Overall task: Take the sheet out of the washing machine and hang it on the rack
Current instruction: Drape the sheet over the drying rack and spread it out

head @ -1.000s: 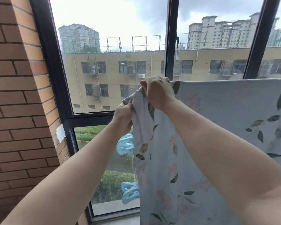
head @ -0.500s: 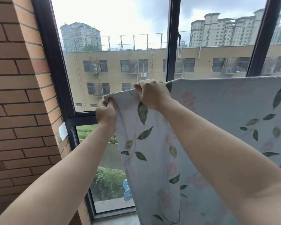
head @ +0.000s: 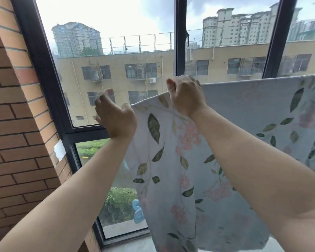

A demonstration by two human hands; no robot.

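We find the sheet (head: 235, 160) hanging before the window (head: 179, 42), filling the view from 3 o'clock down to 6 o'clock. Its top edge runs level toward 3 o'clock; whatever bears it is hidden under the cloth. The right hand (head: 186, 96), just above centre toward 1 o'clock, has its fingers curled together and clamped on the sheet's top edge. The left hand (head: 116, 119), toward 10 o'clock of centre, is raised just beside the sheet's upper left corner, fingers curled and slightly apart. They are blurred, and we cannot tell whether the thumb touches or pinches the cloth. A blue clip (head: 138, 212) shows at 6 o'clock, just beside the sheet's left edge. A brick wall (head: 16, 142) stands at 9 o'clock.
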